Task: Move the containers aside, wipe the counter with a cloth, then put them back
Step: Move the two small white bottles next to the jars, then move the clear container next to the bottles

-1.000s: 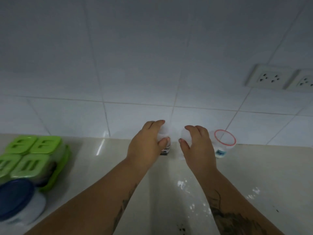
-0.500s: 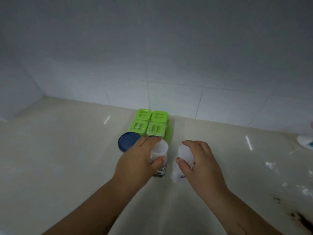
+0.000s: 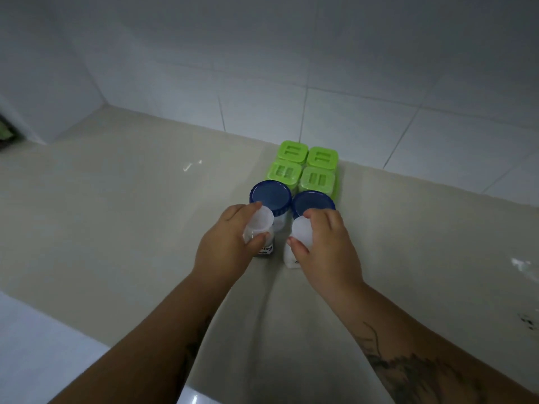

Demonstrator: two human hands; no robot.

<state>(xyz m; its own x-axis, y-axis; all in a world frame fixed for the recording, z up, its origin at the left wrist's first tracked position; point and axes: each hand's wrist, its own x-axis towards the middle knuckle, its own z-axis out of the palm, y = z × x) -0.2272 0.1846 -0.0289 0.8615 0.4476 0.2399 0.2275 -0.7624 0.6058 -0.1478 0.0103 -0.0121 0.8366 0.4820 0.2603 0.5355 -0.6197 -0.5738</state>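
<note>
Near the back of the desk (image 3: 131, 205), the left grip (image 3: 227, 243) is curling round one white-lidded jar (image 3: 260, 225) and the right grip (image 3: 329, 246) is clasping a second white-lidded jar (image 3: 301, 236), both upright. They are sitting just before two blue-lidded jars (image 3: 269, 195), four green-lidded boxes (image 3: 306, 167) standing behind.

Ahead of you stands a white tiled back wall (image 3: 364, 68), its grey grout lines (image 3: 303, 112) forming a grid. At the back wall's left end a side wall (image 3: 35, 83) meets it in a corner. Further left of the back wall, at the very edge, you see a dark patch with some green (image 3: 4, 132), too small to tell what it is. Well away from the back wall, at your lower left, lies a flat white surface (image 3: 43, 345). To your right, equally far from the back wall, sit dark specks (image 3: 528, 322).
</note>
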